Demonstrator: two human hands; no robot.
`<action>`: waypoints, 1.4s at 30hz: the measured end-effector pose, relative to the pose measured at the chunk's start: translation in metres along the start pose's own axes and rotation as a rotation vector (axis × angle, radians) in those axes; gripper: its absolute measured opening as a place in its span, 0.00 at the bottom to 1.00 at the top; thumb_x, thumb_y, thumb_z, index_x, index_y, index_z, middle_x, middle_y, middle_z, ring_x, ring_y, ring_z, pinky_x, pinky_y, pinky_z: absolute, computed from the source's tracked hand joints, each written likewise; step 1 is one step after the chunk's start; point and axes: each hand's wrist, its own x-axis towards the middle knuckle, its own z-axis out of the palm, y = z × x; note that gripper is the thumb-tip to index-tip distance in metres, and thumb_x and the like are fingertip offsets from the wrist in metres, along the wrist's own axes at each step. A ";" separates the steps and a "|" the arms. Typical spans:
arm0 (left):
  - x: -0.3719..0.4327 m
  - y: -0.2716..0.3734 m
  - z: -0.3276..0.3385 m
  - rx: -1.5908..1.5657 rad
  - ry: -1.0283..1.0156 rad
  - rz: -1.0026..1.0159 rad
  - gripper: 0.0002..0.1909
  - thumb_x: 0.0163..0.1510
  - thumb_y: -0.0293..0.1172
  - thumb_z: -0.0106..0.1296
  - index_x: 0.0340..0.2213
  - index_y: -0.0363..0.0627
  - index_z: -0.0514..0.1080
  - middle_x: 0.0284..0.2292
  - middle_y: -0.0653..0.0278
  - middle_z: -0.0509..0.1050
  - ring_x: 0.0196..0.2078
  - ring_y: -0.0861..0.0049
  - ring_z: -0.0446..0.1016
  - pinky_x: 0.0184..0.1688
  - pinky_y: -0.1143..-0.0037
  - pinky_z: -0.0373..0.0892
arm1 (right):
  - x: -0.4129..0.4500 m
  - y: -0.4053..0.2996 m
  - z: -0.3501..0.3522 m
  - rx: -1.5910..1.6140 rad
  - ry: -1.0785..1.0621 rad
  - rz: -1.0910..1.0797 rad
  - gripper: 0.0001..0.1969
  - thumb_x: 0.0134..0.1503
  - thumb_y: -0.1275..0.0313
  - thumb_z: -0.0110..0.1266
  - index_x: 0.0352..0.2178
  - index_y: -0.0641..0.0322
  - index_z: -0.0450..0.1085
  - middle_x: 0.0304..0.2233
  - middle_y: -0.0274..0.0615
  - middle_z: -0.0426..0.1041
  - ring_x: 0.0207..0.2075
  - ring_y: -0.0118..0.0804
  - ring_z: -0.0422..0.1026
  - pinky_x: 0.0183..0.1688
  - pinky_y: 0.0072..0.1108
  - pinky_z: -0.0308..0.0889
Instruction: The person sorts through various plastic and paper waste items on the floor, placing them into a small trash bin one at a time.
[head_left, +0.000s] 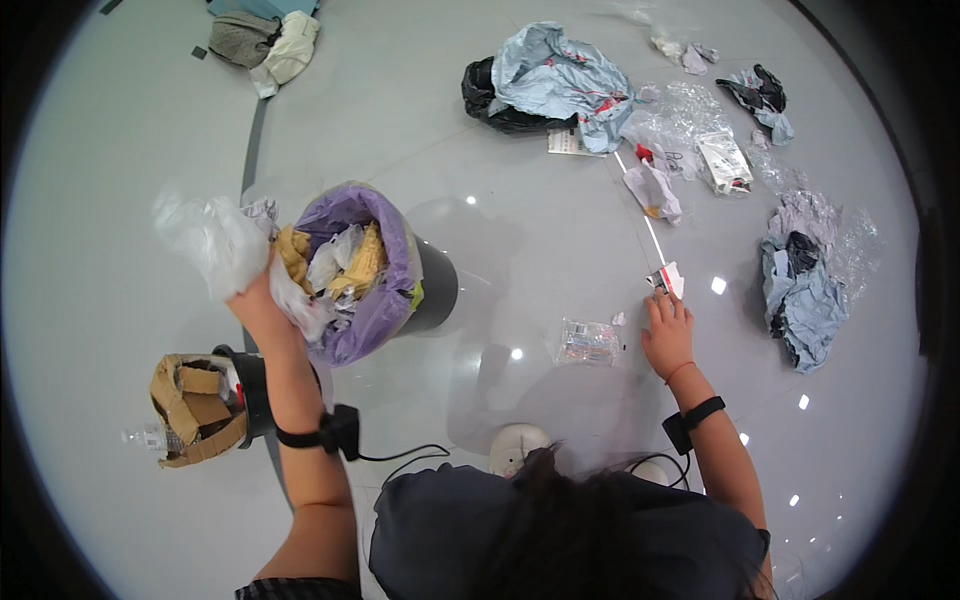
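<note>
On the left, my left hand (255, 289) is mostly hidden behind crumpled translucent plastic (214, 244), beside the rim of a dark bin with a purple liner (405, 262). Tan crumpled paper (361, 262) and clear and white plastic fill that bin. My right hand (667, 334) reaches to the floor, its fingertips touching a small torn white, red and black paper piece (667, 280); whether they grip it cannot be told. A clear printed plastic wrapper (590, 342) lies left of my right hand, near a small crumpled scrap (618, 319).
A black bin (255, 394) holds torn cardboard (202, 409) and a clear plastic bottle (150, 437). Grey-blue mailer bags (562, 82), (810, 307) lie at the far and right floor, with bubble wrap (686, 109) and crumpled paper (652, 191). Grey and white cloth-like bundles (244, 37) sit at the far left.
</note>
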 end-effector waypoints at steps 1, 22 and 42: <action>0.029 -0.012 -0.010 0.064 0.036 0.034 0.14 0.54 0.26 0.52 0.42 0.31 0.71 0.36 0.57 0.77 0.31 0.70 0.78 0.33 0.72 0.74 | -0.002 0.000 0.001 -0.012 0.002 0.007 0.30 0.45 0.73 0.58 0.53 0.58 0.62 0.61 0.42 0.57 0.62 0.47 0.54 0.58 0.47 0.53; 0.024 -0.184 0.007 1.153 -1.414 -0.977 0.29 0.51 0.42 0.52 0.49 0.32 0.67 0.45 0.46 0.74 0.46 0.59 0.72 0.49 0.67 0.67 | -0.006 -0.001 -0.007 -0.029 0.003 0.021 0.33 0.47 0.72 0.59 0.56 0.56 0.59 0.63 0.42 0.53 0.64 0.47 0.51 0.59 0.49 0.53; -0.034 0.061 0.034 -0.060 -1.196 -0.186 0.19 0.57 0.29 0.51 0.49 0.37 0.66 0.39 0.59 0.74 0.45 0.76 0.72 0.50 0.74 0.66 | 0.018 0.028 0.006 0.097 0.257 0.045 0.21 0.39 0.77 0.62 0.38 0.57 0.70 0.56 0.45 0.61 0.55 0.50 0.61 0.51 0.40 0.61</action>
